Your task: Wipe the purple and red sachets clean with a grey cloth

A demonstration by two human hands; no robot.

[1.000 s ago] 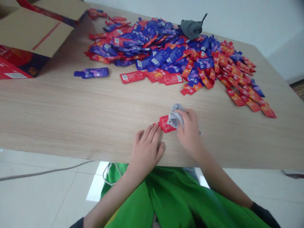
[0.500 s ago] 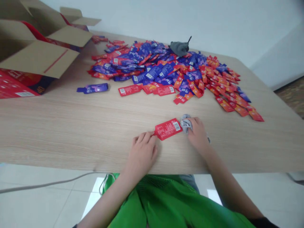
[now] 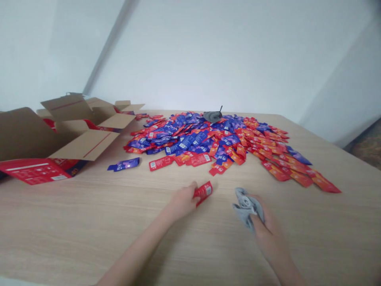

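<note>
My left hand is closed on a red sachet with white print and a barcode, held over the wooden table. The palm covers the sachet's left part. In my right hand a crumpled grey cloth is bunched between thumb and fingers, to the right of the sachet. Beyond both hands lies a wide pile of red and purple sachets. A single purple sachet rests apart at the left, and a red sachet lies at the pile's near edge.
Open cardboard boxes with raised flaps stand at the left of the table. A dark grey cloth bundle sits on top of the pile. Overlapping orange-red sachets spread to the right. A white wall rises behind.
My left hand has picked the red sachet up off the table. The right hand with the grey cloth has drawn away from it to the right. The view has tilted up.
</note>
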